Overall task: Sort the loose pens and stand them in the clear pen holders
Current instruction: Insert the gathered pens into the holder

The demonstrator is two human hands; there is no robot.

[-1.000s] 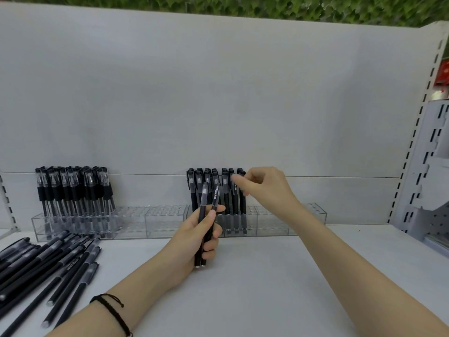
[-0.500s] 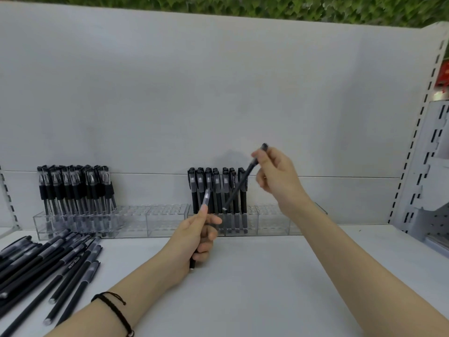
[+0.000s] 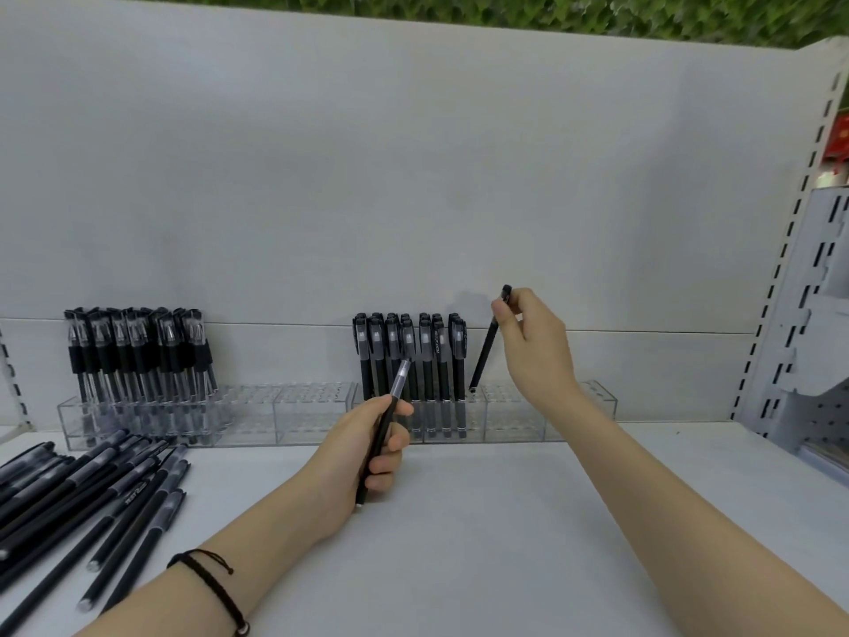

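My right hand (image 3: 535, 347) pinches a black pen (image 3: 486, 356) by its top, tip down just above the right clear pen holder (image 3: 579, 409), beside several black pens (image 3: 413, 360) that stand in it. My left hand (image 3: 363, 445) grips one black pen with a clear cap (image 3: 385, 422), tilted up toward that holder. A left clear pen holder (image 3: 294, 416) carries several clear-barrelled pens (image 3: 138, 351) at its left end. Loose black pens (image 3: 87, 494) lie in a pile at the left of the shelf.
The white shelf top (image 3: 505, 521) runs to a white back panel (image 3: 413, 177). A perforated grey upright and shelf bracket (image 3: 808, 342) stand at the right. A black cord bracelet (image 3: 211, 577) is on my left wrist.
My right hand took one of two pens from my left hand, swung it right and lowered it, tip down, over the right holder. My left hand keeps one pen.
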